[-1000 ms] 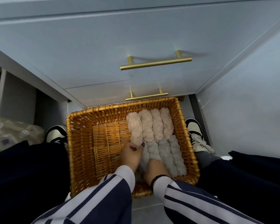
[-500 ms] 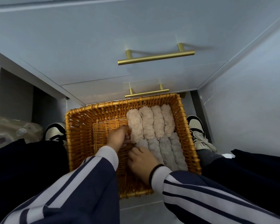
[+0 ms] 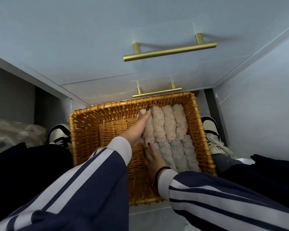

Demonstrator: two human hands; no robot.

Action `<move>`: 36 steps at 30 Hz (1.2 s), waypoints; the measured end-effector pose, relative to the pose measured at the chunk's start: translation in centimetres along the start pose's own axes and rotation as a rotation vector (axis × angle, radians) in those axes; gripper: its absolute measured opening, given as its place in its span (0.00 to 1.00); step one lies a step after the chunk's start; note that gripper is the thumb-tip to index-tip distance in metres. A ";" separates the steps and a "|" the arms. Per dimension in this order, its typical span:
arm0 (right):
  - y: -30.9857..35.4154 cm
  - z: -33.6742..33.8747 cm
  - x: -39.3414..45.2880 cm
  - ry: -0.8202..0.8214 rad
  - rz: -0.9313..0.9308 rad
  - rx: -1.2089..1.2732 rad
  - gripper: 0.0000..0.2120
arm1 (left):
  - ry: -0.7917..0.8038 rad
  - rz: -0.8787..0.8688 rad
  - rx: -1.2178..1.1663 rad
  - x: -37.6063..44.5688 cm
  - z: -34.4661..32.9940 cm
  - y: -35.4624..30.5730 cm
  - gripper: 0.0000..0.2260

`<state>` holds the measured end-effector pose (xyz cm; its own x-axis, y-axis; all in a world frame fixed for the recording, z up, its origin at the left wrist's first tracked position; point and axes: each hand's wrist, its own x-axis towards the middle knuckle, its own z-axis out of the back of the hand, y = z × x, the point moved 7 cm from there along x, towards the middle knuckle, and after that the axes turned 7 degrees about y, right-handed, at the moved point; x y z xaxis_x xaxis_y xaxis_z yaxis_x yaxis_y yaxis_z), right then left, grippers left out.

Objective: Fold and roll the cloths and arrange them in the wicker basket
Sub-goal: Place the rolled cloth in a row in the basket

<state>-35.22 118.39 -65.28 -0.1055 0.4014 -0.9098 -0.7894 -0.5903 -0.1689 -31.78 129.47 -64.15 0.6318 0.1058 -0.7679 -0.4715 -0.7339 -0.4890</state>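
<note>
Woven wicker basket [image 3: 83, 129], its golden-brown cane strands ribbed and slightly glossy on the rim. Inside, pink rolled cloths [image 3: 167, 124] look plush and nubbly, a fluffy matt pile; the grey rolled cloths [image 3: 178, 152] below them show the same soft, bumpy fleece. Brushed brass-coloured metal on the drawer handle [image 3: 169, 51], a satin sheen. The drawer fronts [image 3: 90, 39] are smooth, painted, matt pale blue. Sleeves [image 3: 83, 189] are smooth knit fabric.

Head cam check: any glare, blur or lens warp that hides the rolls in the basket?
Head view: soft, even light with no glare; the upper handle casts a faint shadow. Wide-angle warp bends the cabinet edges and stretches the sleeves. The rolls and basket are fairly sharp, the hands slightly soft.
</note>
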 end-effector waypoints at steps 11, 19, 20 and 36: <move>-0.4 -0.5 0.5 -0.075 -0.013 0.187 0.29 | -0.062 -0.009 0.002 -1.1 -0.1 0.5 0.33; -2.6 -1.1 -3.5 -0.473 0.058 0.416 0.23 | -0.104 -0.014 0.053 -2.6 1.1 0.5 0.28; -3.0 -1.1 -4.0 -0.529 0.060 0.441 0.23 | -0.105 -0.007 0.064 -3.0 0.9 0.4 0.27; -11.2 -2.6 -14.6 -0.287 -0.274 0.900 0.18 | -0.181 -0.077 0.326 -12.4 -3.9 -4.8 0.25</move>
<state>-23.22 117.35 -51.12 0.1009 0.6699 -0.7355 -0.9619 0.2545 0.0999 -34.97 129.02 -50.67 0.5679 0.2904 -0.7702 -0.6163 -0.4703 -0.6317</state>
